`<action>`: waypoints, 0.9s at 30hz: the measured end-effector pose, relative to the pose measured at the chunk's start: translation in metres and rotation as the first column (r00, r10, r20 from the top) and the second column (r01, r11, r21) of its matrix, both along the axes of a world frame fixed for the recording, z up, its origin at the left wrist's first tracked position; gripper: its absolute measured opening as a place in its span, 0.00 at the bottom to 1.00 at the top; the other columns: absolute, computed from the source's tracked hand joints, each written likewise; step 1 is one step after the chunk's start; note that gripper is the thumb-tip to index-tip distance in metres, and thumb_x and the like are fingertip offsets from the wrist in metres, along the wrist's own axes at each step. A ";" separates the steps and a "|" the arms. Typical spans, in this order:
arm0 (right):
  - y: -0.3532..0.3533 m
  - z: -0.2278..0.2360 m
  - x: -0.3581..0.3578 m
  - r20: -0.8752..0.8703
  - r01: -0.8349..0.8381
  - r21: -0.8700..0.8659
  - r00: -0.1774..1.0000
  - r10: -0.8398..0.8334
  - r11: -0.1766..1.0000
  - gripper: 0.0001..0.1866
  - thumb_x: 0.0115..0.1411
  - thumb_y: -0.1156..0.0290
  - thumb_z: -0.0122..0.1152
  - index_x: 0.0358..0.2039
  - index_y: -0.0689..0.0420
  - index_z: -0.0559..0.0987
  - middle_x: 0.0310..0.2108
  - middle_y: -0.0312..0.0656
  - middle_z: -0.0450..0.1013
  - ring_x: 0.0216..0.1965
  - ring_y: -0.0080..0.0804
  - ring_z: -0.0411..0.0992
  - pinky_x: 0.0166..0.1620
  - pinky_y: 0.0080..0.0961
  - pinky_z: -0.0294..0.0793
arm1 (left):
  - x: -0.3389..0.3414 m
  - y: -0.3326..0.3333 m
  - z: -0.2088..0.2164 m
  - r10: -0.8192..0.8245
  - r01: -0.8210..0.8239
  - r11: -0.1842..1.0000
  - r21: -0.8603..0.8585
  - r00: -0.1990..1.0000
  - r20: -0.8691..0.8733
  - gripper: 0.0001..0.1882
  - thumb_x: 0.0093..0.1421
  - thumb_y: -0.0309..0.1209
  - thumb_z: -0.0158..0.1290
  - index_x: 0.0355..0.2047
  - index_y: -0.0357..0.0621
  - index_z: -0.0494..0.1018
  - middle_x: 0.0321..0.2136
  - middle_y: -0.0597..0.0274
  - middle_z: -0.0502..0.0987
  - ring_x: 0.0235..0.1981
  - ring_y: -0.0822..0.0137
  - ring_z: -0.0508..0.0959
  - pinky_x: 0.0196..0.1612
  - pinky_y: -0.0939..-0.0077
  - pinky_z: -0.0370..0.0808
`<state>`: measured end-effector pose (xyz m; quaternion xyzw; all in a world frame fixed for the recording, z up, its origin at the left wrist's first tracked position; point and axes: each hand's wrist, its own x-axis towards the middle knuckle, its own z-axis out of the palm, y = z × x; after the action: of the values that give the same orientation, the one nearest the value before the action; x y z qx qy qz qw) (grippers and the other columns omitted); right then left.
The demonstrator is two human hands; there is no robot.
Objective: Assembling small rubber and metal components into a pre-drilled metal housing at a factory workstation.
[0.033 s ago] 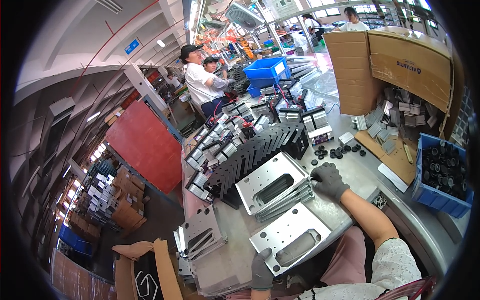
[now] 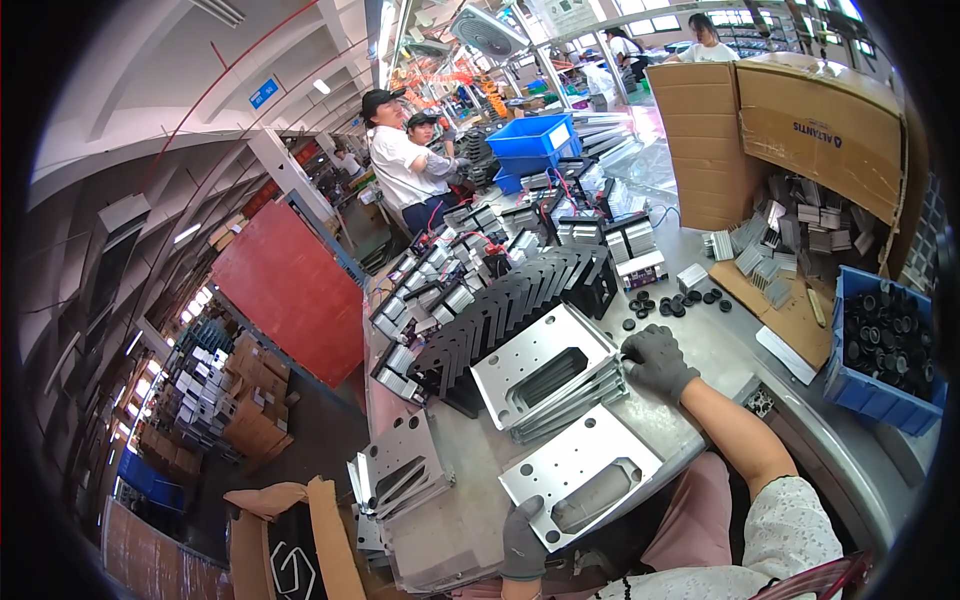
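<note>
A silver metal plate [image 2: 570, 460] with an oblong cutout lies tilted at the near edge of the table. My left hand [image 2: 523, 545], in a dark grey glove, grips its near left corner, thumb on top. Just beyond, a stack of similar plates [image 2: 540, 352] sits on the table. Beside that stack's right side is my right hand [image 2: 658, 362], gloved too, with its fingers curled in. What those fingers hold, if anything, is hidden. Several round black caps [image 2: 675, 305] are scattered past the right hand.
More plates [image 2: 405, 462] are stacked at left. Behind stand a row of black brackets [image 2: 515, 310] and many heat-sink assemblies [image 2: 440, 275]. A blue bin of black caps [image 2: 888, 395] and a cardboard box [image 2: 825, 130] with loose heat sinks are at right. Co-workers [image 2: 405, 165] stand beyond.
</note>
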<state>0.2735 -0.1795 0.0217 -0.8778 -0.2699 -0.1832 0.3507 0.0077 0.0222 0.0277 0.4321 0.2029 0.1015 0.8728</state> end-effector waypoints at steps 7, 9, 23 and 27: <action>0.000 0.003 -0.002 -0.015 0.010 -0.007 1.000 -0.010 1.000 0.08 0.48 0.65 0.62 0.30 0.52 0.79 0.30 0.42 0.75 0.40 0.42 0.69 0.49 0.35 0.64 | -0.001 0.000 0.001 -0.016 0.016 1.000 -0.005 1.000 0.014 0.28 0.57 0.29 0.49 0.57 0.33 0.61 0.45 0.51 0.73 0.37 0.63 0.77 0.38 0.75 0.79; -0.002 0.000 0.000 -0.014 0.002 -0.004 1.000 -0.002 1.000 0.09 0.48 0.65 0.62 0.30 0.52 0.80 0.30 0.42 0.75 0.41 0.42 0.69 0.49 0.35 0.63 | -0.001 -0.001 0.002 -0.017 0.017 1.000 0.002 1.000 0.020 0.28 0.57 0.29 0.49 0.57 0.33 0.61 0.45 0.50 0.73 0.37 0.63 0.77 0.37 0.75 0.79; 0.001 0.001 -0.001 -0.042 0.007 -0.007 0.999 -0.007 1.000 0.10 0.48 0.66 0.62 0.32 0.52 0.80 0.32 0.42 0.74 0.42 0.42 0.68 0.49 0.35 0.64 | 0.000 0.004 -0.003 -0.023 0.023 0.999 0.046 1.000 0.003 0.28 0.57 0.30 0.49 0.58 0.33 0.60 0.45 0.50 0.74 0.38 0.62 0.78 0.37 0.77 0.79; -0.002 -0.002 0.003 -0.021 0.026 -0.009 0.999 -0.026 1.000 0.10 0.48 0.65 0.62 0.32 0.52 0.79 0.32 0.42 0.75 0.42 0.42 0.68 0.49 0.36 0.64 | -0.001 0.007 -0.004 -0.043 0.045 0.997 0.060 0.998 -0.036 0.29 0.57 0.30 0.49 0.58 0.33 0.60 0.47 0.50 0.73 0.42 0.60 0.78 0.38 0.75 0.80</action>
<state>0.2761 -0.1810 0.0195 -0.8846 -0.2556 -0.1775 0.3474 0.0069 0.0291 0.0240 0.4645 0.2051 0.0808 0.8577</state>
